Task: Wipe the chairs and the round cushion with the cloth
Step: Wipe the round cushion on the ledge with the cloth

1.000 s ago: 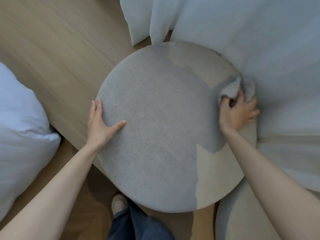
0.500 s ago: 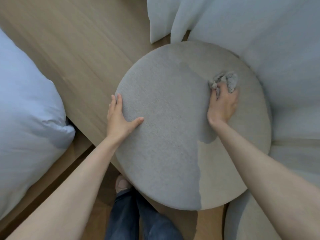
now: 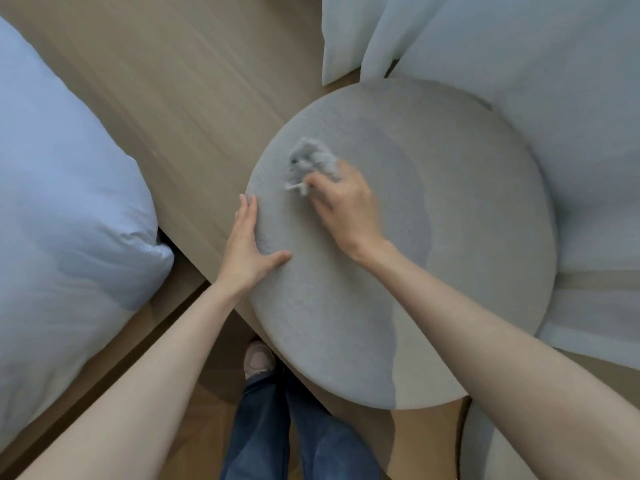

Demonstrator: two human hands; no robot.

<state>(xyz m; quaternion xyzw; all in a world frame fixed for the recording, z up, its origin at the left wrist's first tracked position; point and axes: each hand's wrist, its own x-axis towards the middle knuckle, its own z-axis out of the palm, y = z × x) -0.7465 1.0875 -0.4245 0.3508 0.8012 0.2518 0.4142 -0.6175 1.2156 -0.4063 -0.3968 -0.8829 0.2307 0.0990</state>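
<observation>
Round grey cushion (image 3: 467, 220) centre-right, on wood surface (image 3: 190, 81). Grips crumpled grey cloth (image 3: 311, 159) in right hand (image 3: 346, 206), fingers curled round it, pressing it onto cushion's upper-left part. Presses cushion's left rim with left hand (image 3: 246, 247): flat, fingers straight and together, thumb spread onto top. White pillow (image 3: 62, 202) far left; white fabric (image 3: 554, 64) touching cushion's far and right edge.

Left hand (image 3: 247, 247) flat, fingers straight, right hand (image 3: 346, 206) clutching cloth (image 3: 311, 161)
</observation>
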